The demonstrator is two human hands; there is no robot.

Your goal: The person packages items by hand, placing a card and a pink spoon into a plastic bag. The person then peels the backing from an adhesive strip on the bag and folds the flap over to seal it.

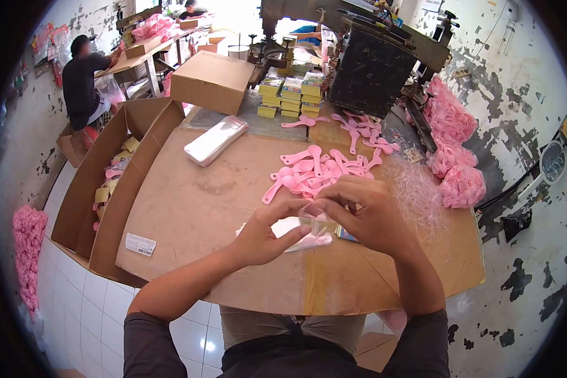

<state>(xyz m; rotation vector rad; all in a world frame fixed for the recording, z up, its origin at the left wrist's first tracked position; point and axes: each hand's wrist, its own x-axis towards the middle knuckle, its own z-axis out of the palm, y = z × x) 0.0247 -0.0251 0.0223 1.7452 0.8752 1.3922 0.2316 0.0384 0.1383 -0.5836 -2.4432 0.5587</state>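
Note:
Both my hands hold a small clear plastic bag (316, 217) above the front middle of the table. My left hand (264, 233) grips its left side between thumb and forefinger. With bent fingers, my right hand (364, 211) pinches its upper right edge. Below the hands lies a whitish stack of thin plastic (290, 242), partly hidden by them. A blue printed card (345, 234) shows under the right hand. Just beyond my hands is a pile of pink plastic spoons (305, 179).
A clear-wrapped pack (216, 140) lies at left of the cardboard-covered table (176, 189). Stacked yellow-edged cards (290, 94) stand before a machine with a black box (372, 66). A closed carton (213, 79), an open carton (132, 189) and pink bundles (457, 145) flank the workspace. Another person (85, 82) sits back left.

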